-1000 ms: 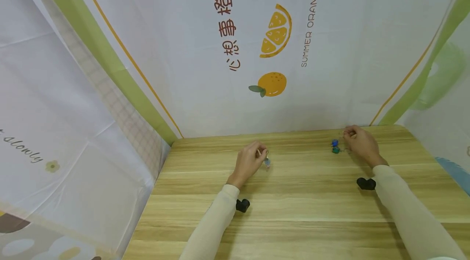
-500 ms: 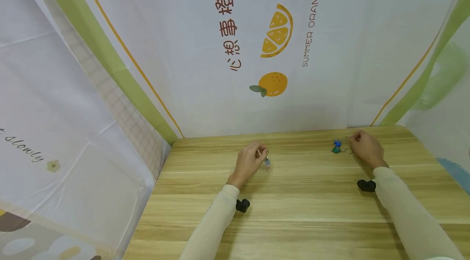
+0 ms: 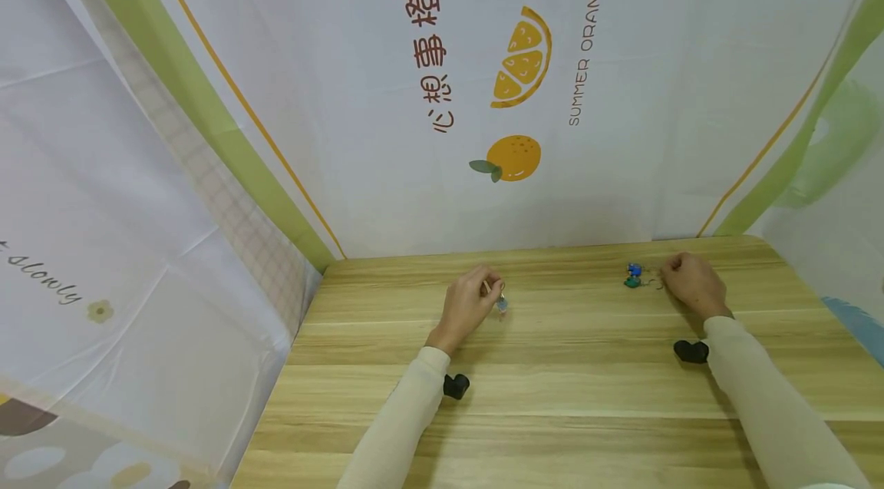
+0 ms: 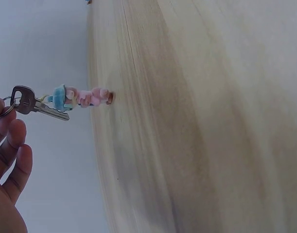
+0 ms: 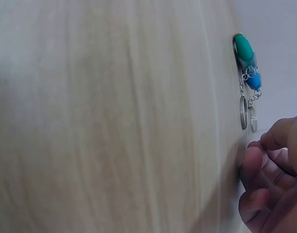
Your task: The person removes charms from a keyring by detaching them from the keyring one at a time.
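My left hand (image 3: 466, 308) pinches the ring (image 4: 11, 108) of a keychain. A metal key (image 4: 31, 103) and a small pink and blue figurine charm (image 4: 82, 97) hang from it over the wooden table (image 3: 552, 381). Whether the charm's foot touches the wood cannot be told. My right hand (image 3: 696, 285) is low over the table at the far right, fingers curled, thumb close to the index finger. Just ahead of its fingertips lie a blue keychain (image 3: 634, 270) and a green keychain (image 3: 631, 282), side by side with metal rings. Contact with the blue one's ring is unclear.
Two black, rounded wrist-worn pieces show beside the sleeves, the left piece (image 3: 456, 386) and the right piece (image 3: 691, 351). A white cloth (image 3: 359, 189) with printed oranges hangs behind the table's far edge. More patterned cloth (image 3: 138, 305) hangs at the left.
My right hand has drawn back and right, toward me, from the blue keychain's far side. The blue keychain now lies beside the green one. My left hand has hardly moved.
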`<action>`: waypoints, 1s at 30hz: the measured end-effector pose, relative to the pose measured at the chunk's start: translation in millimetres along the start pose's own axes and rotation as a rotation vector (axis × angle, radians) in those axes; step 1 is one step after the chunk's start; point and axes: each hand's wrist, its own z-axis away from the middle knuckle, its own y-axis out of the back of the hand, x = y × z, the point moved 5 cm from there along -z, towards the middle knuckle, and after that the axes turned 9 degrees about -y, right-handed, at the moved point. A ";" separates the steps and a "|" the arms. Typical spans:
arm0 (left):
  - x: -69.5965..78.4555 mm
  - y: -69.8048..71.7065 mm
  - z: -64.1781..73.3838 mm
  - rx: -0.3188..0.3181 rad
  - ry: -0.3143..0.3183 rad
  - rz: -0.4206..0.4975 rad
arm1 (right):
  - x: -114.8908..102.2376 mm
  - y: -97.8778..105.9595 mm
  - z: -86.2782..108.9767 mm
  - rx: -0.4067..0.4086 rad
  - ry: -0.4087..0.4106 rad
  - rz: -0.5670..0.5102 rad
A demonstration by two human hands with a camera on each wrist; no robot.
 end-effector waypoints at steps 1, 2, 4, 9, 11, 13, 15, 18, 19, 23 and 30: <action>-0.2 0.0 -0.1 -0.001 0.001 0.002 | 1.0 -0.2 -0.3 -0.003 -0.001 0.001; -0.5 0.0 -0.2 -0.003 0.005 0.003 | 1.1 0.0 -0.1 -0.006 -0.004 0.002; -0.9 -0.2 -0.3 -0.009 0.011 0.005 | 1.4 0.1 0.0 -0.015 -0.008 0.001; -1.4 -0.6 0.0 -0.009 0.015 0.012 | -1.7 -0.1 1.7 -0.016 -0.002 -0.002; -1.5 -0.7 0.1 -0.005 0.014 0.016 | -4.6 -0.4 2.6 -0.013 0.013 -0.007; -1.6 -0.8 0.2 -0.004 0.013 0.017 | -8.2 -0.7 3.2 -0.013 0.028 -0.009; -1.8 -0.9 0.1 -0.005 0.015 0.017 | -12.7 -1.2 3.2 -0.014 0.045 -0.010; -1.7 -0.9 0.1 -0.009 0.017 0.018 | -20.5 -3.6 3.5 -0.007 0.073 -0.014; -1.6 -1.0 -0.1 -0.011 0.018 0.017 | -23.6 -4.9 3.6 -0.007 0.085 -0.016; -1.2 -1.0 -0.4 -0.012 0.024 0.021 | -40.3 -12.9 6.8 -0.007 0.144 -0.029; -1.8 -2.2 -1.5 -0.008 0.027 0.017 | -83.7 -24.1 21.0 -0.029 0.275 -0.066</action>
